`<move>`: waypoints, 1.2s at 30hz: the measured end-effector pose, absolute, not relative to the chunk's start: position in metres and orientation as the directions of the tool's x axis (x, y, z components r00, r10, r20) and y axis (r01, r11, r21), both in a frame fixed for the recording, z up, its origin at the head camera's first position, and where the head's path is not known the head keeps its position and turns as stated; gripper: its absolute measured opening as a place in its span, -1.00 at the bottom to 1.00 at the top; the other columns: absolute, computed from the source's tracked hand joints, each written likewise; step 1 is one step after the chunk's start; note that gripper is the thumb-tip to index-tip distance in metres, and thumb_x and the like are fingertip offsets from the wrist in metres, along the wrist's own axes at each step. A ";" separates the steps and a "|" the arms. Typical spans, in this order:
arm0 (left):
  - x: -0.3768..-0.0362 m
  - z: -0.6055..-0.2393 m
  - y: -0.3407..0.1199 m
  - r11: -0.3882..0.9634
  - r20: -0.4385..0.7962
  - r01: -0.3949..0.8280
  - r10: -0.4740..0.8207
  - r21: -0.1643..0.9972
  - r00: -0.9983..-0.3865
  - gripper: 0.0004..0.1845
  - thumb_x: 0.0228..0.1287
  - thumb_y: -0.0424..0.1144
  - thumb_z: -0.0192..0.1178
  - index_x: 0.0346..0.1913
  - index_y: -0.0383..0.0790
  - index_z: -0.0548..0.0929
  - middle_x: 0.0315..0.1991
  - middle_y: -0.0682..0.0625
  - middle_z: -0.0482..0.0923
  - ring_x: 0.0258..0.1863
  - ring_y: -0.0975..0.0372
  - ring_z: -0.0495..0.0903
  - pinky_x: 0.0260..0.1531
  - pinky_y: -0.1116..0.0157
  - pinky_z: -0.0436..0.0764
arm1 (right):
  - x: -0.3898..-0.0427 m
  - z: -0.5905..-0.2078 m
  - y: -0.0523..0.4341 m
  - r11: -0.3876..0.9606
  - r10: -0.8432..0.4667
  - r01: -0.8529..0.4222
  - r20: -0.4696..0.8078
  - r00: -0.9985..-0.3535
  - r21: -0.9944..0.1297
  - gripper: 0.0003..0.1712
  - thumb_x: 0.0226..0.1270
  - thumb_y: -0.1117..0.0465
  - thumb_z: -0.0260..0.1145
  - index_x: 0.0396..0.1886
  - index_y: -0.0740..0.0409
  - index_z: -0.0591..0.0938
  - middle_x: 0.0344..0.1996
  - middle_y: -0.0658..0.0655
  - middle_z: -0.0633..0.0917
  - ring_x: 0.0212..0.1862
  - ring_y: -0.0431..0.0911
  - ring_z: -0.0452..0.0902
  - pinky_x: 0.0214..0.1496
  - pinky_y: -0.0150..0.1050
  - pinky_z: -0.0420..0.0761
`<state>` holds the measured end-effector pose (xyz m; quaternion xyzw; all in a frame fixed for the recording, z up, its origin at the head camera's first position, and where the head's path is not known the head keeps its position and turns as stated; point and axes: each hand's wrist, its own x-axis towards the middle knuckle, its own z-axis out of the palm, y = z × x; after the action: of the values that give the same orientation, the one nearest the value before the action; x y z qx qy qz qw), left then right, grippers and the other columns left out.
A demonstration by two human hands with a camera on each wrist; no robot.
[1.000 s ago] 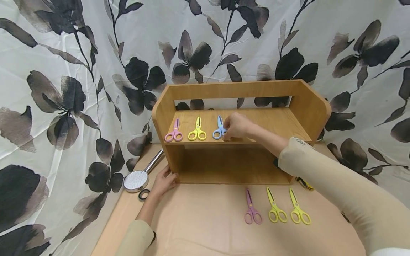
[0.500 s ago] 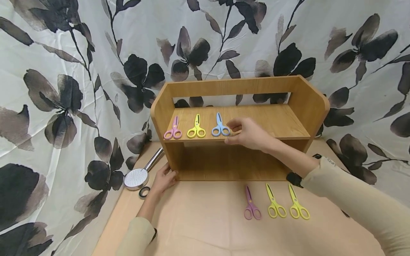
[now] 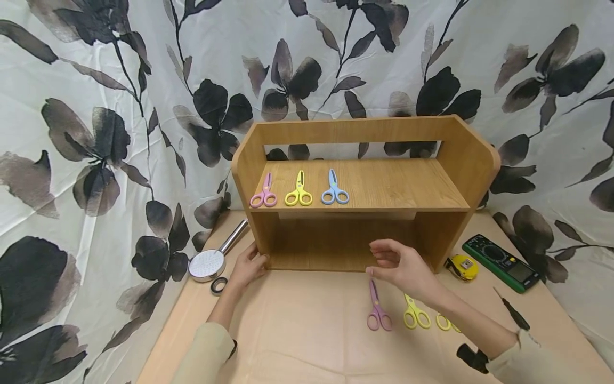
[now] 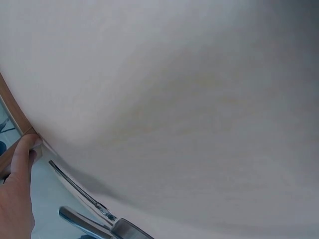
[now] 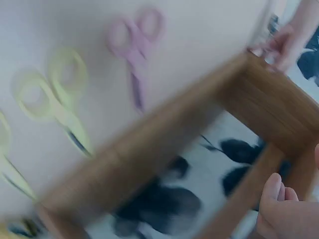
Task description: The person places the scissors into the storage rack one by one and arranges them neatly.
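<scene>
I see three scissors [image 3: 299, 191] in a row on the shelf's [image 3: 393, 186] left half; three more scissors [image 3: 379, 312] lie on the worktop [image 3: 307, 330] before it, under my right hand [image 3: 403, 265]. My left hand [image 3: 247, 265] touches the shelf's left foot.

L hand [image 3: 247, 265] reaches fwd, arm in beige sleeve, fingers loosely bent, thumb tip pressed flat. R hand [image 3: 400, 265] hangs mid-air, palm turned left, fingers relaxed & slightly curled, holding nothing; forearm comes in from lower right.
</scene>
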<state>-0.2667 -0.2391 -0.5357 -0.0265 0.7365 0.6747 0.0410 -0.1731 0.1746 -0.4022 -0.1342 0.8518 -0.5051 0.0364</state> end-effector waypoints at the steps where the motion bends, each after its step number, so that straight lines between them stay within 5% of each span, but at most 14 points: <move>1: -0.267 -0.536 -0.239 0.090 -0.097 -0.095 0.016 0.991 -0.995 -0.21 0.44 -0.39 0.15 0.67 -0.13 0.13 0.59 -0.33 0.20 -0.09 0.09 0.63 -0.17 0.25 0.71 | -0.169 -0.412 0.177 0.449 -0.256 -0.167 0.053 -0.965 -0.878 -0.34 0.28 0.20 0.54 0.34 0.25 0.54 0.22 0.28 0.65 0.23 0.15 0.64 0.24 -0.17 0.69; 9: -0.267 -0.535 -0.237 0.083 -0.092 -0.090 0.016 0.992 -0.996 -0.22 0.45 -0.39 0.16 0.66 -0.08 0.16 0.59 -0.29 0.23 -0.15 0.13 0.63 -0.24 0.29 0.70 | -0.149 -0.491 0.184 0.395 -0.191 -0.006 -0.075 -0.979 -0.919 -0.33 0.25 0.34 0.51 0.33 0.41 0.50 0.23 0.39 0.61 0.27 0.24 0.56 0.28 -0.12 0.66; 16: -0.265 -0.534 -0.237 0.082 -0.093 -0.091 0.013 0.992 -0.996 -0.22 0.45 -0.40 0.16 0.66 -0.10 0.15 0.60 -0.29 0.21 -0.12 0.09 0.63 -0.23 0.28 0.70 | -0.144 -0.536 0.184 0.330 -0.137 0.088 -0.140 -0.981 -0.940 -0.26 0.02 0.55 0.45 0.29 0.50 0.49 0.15 0.40 0.65 0.24 0.20 0.60 0.26 -0.13 0.67; 36: -0.264 -0.534 -0.236 0.103 -0.113 -0.113 -0.003 0.988 -0.994 -0.22 0.45 -0.38 0.15 0.66 -0.08 0.15 0.61 -0.26 0.20 -0.08 0.08 0.62 -0.16 0.28 0.70 | -0.137 -0.550 0.173 0.534 -0.034 0.031 -0.059 -0.998 -0.845 -0.34 -0.22 0.62 0.46 0.06 0.36 0.63 -0.10 0.17 0.66 -0.04 -0.07 0.59 0.00 -0.35 0.65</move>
<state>-0.2641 -0.2359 -0.5339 -0.0389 0.7414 0.6686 0.0413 -0.1369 0.1735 -0.5502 -0.0008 0.8750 -0.4829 0.0340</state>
